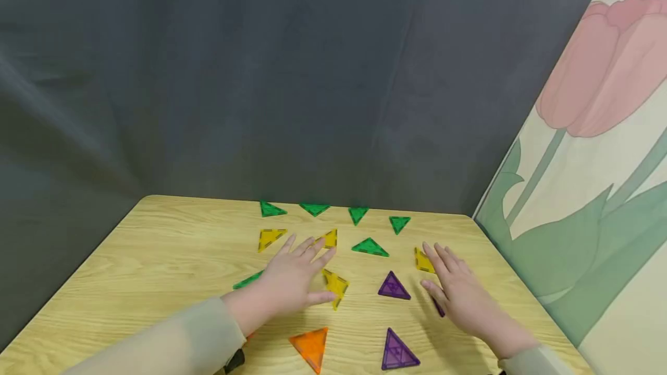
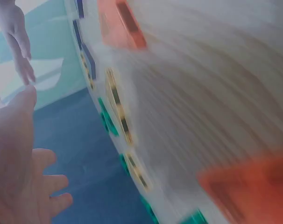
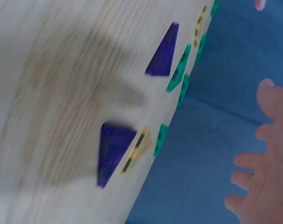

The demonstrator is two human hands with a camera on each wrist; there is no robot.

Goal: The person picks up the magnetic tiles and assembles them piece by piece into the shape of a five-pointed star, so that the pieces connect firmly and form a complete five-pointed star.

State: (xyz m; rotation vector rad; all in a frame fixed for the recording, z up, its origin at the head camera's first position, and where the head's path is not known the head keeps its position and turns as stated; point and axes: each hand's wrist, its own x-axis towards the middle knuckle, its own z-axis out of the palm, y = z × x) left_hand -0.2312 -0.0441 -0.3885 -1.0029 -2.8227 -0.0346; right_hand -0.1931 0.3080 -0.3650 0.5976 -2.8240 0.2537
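Note:
Over the table's middle, my left hand (image 1: 292, 279) is spread with straight fingers and holds nothing. Its thumb overlaps a yellow triangle tile (image 1: 336, 289) in the head view, and its fingertips partly cover another yellow tile (image 1: 330, 238). A green tile (image 1: 248, 279) peeks out behind the wrist. To the right, my right hand (image 1: 461, 294) is also spread and holds nothing. Its fingers partly hide a yellow tile (image 1: 422, 260) and a purple tile (image 1: 438, 307). Both wrist views show the hands raised above the tabletop, with fingers apart.
Green triangle tiles (image 1: 315, 209) line the table's far edge, with another green tile (image 1: 370, 247) nearer. A yellow tile (image 1: 269, 239) lies at left. Purple tiles (image 1: 394, 286) and an orange tile (image 1: 312, 347) lie closer. A dark curtain (image 1: 292, 74) hangs behind the wooden table (image 1: 130, 282).

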